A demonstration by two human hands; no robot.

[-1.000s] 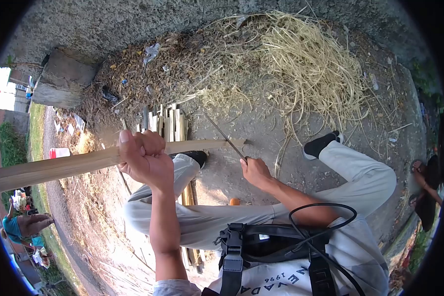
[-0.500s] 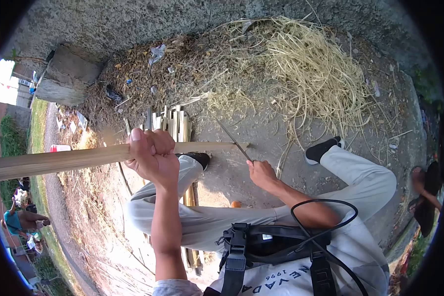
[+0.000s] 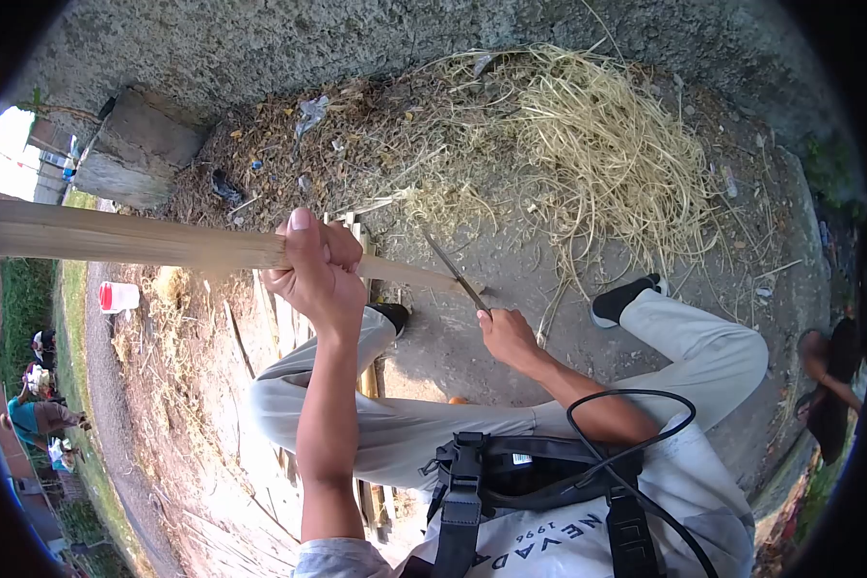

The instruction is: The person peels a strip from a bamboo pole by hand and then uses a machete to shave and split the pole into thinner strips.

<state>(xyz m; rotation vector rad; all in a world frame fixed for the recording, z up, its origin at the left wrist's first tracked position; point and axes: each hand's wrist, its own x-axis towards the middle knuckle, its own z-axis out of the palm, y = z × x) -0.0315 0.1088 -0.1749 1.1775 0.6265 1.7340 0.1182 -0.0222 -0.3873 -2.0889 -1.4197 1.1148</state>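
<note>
My left hand (image 3: 316,272) is closed round a long pale wooden strip (image 3: 135,236), which runs from the left edge of the view, through my fist, down to the ground near the middle. My right hand (image 3: 509,337) grips the handle end of a long thin knife (image 3: 456,273). Its dark blade points up and left, crossing close to the strip's far end. Whether blade and strip touch, I cannot tell.
A heap of pale shavings (image 3: 612,144) lies by the wall (image 3: 376,34). More strips (image 3: 284,328) lie beside my left shoe. A concrete block (image 3: 140,144), a red and white bucket (image 3: 118,297) and people (image 3: 43,416) are at left; another person (image 3: 828,385) is at right.
My left hand has moved up and slightly right with the strip, whose left part is now higher. The right hand and knife have shifted slightly left.
</note>
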